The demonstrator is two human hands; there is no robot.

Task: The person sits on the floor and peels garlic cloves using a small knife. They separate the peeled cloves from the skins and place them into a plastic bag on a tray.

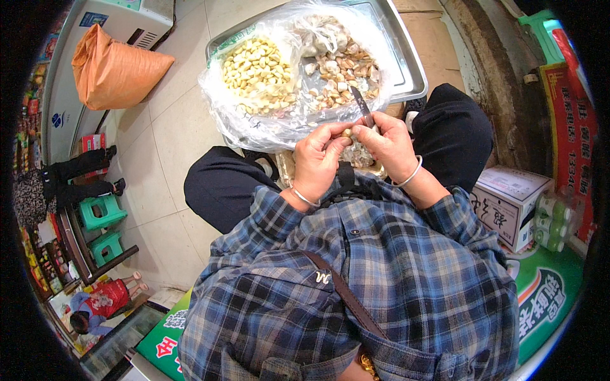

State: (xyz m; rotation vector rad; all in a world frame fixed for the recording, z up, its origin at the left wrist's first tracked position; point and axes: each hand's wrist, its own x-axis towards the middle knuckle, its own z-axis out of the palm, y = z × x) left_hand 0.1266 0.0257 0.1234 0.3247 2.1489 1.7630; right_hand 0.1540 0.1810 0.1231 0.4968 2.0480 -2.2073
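Between the fingertips of my left hand (318, 159) and my right hand (388, 145) is a garlic clove (347, 134). My right hand also grips a small knife (362, 105), its dark blade pointing up and away from me. Beyond my hands, a clear plastic bag (217, 107) lies spread over a metal tray (413, 71). Peeled garlic cloves (257, 66) are heaped on the bag's left side. Unpeeled cloves (340, 71) lie on its right, below some whole bulbs (319, 35) under plastic. Below my hands, a container holds garlic skins (358, 156), partly hidden by my wrists.
An orange woven sack (116, 71) stands on the tiled floor at left, against a white appliance (71, 109). Green stools (102, 212) and two other people are farther left. At right are a white carton (510, 205) and green-labelled bottles (552, 224).
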